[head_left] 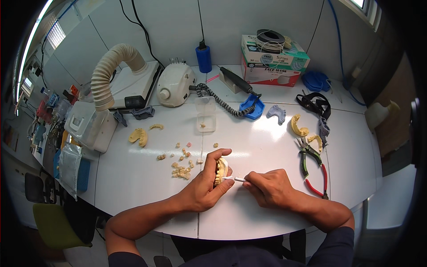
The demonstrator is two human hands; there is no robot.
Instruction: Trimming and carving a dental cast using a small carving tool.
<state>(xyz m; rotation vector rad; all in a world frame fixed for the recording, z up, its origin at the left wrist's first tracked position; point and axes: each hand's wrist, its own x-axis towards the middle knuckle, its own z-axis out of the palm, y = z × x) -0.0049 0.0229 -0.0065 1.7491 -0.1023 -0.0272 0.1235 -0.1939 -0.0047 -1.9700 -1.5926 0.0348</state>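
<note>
My left hand (pixel 204 189) is wrapped around a yellowish dental cast (pixel 219 172) with a row of teeth and a pale base, held just above the white table. In my right hand (pixel 272 188) is a slim tool with a silvery shaft (pixel 239 179), pinched between the fingers. Its pale tip meets the cast beside my left thumb; the exact kind of tip is too small to make out. Small crumbs lie near the tool. To the left of the cast, loose tooth-shaped pieces (pixel 181 171) are piled and scattered on the table.
Pliers (pixel 311 167) lie at the right, near yellow casts (pixel 298 126) and a grey-blue impression (pixel 277 114). Behind stand a clear small box (pixel 205 120), a white control unit (pixel 175 86), a corded handpiece (pixel 235 80) and mask boxes (pixel 271 66). A ribbed hose (pixel 103 73) rises at left.
</note>
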